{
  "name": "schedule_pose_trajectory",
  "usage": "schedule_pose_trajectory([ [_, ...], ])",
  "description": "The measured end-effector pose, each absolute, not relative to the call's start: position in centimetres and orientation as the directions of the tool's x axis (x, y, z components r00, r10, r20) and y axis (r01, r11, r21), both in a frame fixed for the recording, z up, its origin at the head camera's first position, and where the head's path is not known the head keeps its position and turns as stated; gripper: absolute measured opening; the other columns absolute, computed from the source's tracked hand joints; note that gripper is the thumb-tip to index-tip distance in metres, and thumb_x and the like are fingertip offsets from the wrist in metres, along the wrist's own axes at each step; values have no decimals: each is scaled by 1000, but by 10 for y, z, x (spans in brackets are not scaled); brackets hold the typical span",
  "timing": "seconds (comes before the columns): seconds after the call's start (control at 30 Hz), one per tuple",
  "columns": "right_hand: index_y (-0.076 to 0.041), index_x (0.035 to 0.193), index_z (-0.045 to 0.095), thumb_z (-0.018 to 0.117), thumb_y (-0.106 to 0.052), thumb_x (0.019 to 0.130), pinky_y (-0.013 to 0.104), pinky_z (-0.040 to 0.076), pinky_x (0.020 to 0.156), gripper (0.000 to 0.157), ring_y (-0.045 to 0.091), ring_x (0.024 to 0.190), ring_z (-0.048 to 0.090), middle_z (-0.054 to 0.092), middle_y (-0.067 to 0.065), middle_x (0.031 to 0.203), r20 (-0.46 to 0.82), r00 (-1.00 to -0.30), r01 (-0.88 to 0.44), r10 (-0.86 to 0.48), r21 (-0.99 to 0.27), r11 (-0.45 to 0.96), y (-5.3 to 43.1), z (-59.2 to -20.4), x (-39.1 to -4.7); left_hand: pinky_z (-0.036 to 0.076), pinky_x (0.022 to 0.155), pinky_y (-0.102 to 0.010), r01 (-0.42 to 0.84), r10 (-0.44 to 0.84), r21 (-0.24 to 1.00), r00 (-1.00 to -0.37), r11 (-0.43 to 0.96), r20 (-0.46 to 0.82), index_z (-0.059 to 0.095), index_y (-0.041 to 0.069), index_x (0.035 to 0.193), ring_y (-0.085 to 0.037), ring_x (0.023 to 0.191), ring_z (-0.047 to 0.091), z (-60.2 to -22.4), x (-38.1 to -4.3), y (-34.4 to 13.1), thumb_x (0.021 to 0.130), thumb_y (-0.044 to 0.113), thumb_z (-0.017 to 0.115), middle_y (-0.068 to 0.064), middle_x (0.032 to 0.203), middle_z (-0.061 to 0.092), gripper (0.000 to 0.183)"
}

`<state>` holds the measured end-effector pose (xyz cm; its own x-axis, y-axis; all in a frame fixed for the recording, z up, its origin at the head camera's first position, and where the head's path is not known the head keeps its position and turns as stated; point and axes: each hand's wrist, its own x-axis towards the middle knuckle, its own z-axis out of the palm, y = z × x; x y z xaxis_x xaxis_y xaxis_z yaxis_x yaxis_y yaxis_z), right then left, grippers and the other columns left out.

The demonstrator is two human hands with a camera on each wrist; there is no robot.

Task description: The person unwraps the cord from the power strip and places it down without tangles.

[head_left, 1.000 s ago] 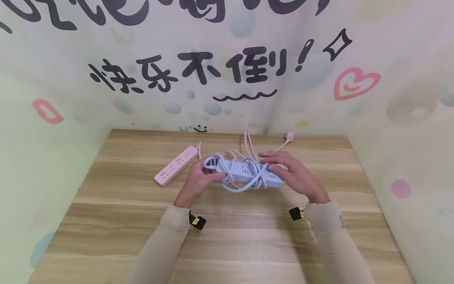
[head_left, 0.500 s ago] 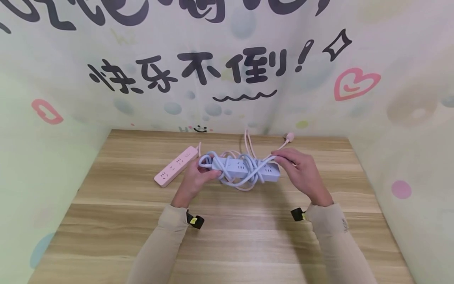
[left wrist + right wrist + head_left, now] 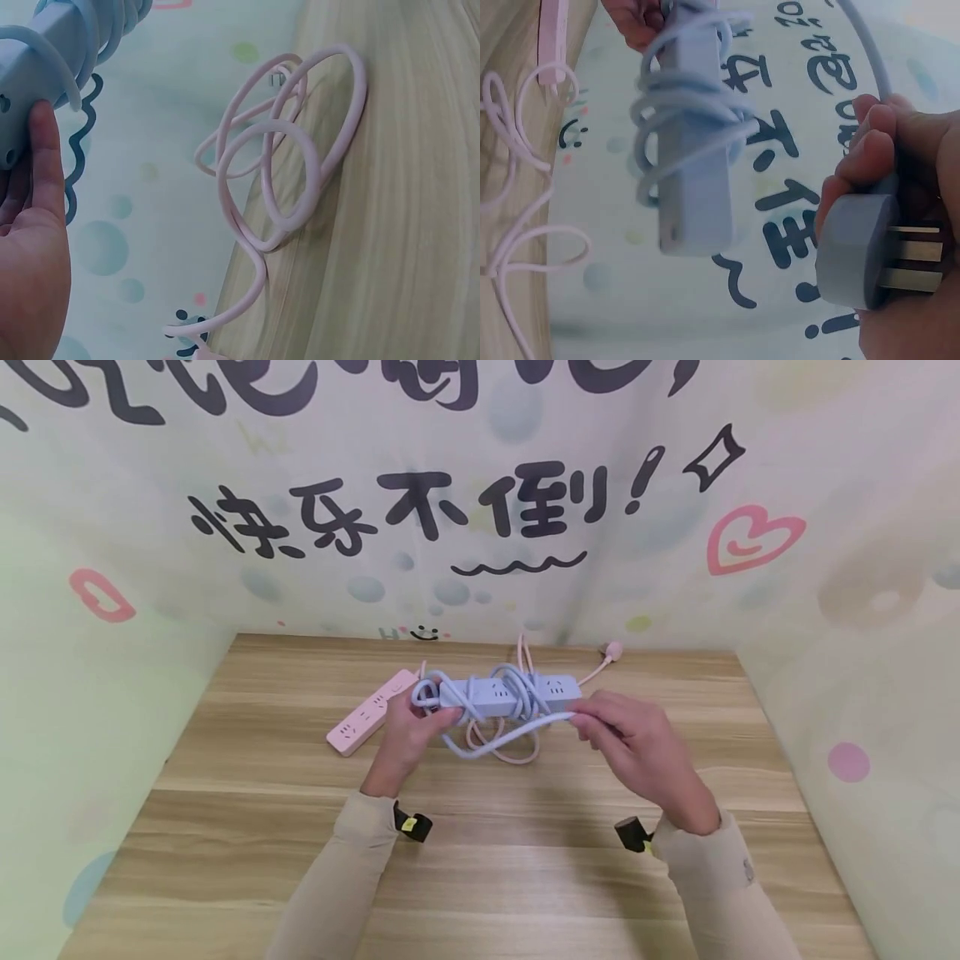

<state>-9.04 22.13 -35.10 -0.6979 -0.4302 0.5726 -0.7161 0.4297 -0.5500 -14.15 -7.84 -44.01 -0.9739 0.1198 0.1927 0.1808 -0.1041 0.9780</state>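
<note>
A light-blue power strip point(image 3: 551, 689) is held up over the table, its blue cord wound round it in several loops. My left hand point(image 3: 405, 735) grips its left end, thumb along the front edge. Pinched in my right hand point(image 3: 648, 747) is the loose stretch of blue cord point(image 3: 517, 732), which curves below the strip toward the left end. The right wrist view shows the blue plug point(image 3: 855, 251) at the heel of that hand, its metal prongs pointing toward the palm. Behind the left hand lies a pink power strip point(image 3: 371, 712) on the table.
The pink cord point(image 3: 259, 277) lies in loose loops on the wooden table point(image 3: 480, 877), behind and below the blue strip. Its pink plug point(image 3: 613, 650) is at the back right. A printed cloth wall point(image 3: 315, 602) rises at the table's back edge and both sides.
My right hand went from the strip's right end to the cord, then drew a length of it down and toward me. The blue strip has shifted slightly left and up in view.
</note>
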Motion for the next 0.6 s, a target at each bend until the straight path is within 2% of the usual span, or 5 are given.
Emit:
schedule_pose_trajectory([
  [0.1, -10, 107, 75, 70, 10, 88, 11, 41, 56, 28, -1, 65, 49, 59, -9, 76, 534, -679, -732, -504, -549, 405, 220, -358, -85, 55, 70, -17, 174, 84, 979, -979, -109, 183, 63, -8, 117, -5, 81, 64, -438, -142, -80, 80, 3, 75, 11, 92, 71, 40],
  [0.2, -16, 104, 74, 70, 4, 91, 11, 42, 56, 24, -3, 65, 47, 57, -12, 76, 452, -690, -712, -565, -566, 416, 224, -371, -83, 57, 73, -17, 168, 66, 976, -982, -141, 178, 65, -3, 112, -4, 83, 66, -436, -143, -81, 80, -1, 74, 12, 94, 72, 33],
  [0.4, -17, 100, 75, 70, -7, 95, 14, 43, 56, 12, -5, 64, 44, 57, -15, 74, 308, -748, -645, -588, -549, 532, 237, -406, -90, 58, 75, -18, 166, 51, 932, -980, -323, 192, 69, 15, 105, -5, 86, 67, -432, -142, -80, 77, -11, 69, 9, 97, 75, 38],
  [0.6, -12, 103, 77, 68, -12, 97, 21, 48, 61, 11, -1, 67, 49, 67, -4, 79, 203, -810, -566, -551, -516, 643, 244, -436, -105, 58, 81, -17, 160, 87, 916, -975, -367, 205, 69, 17, 105, -5, 92, 68, -430, -138, -77, 79, -11, 67, 9, 102, 75, 39],
])
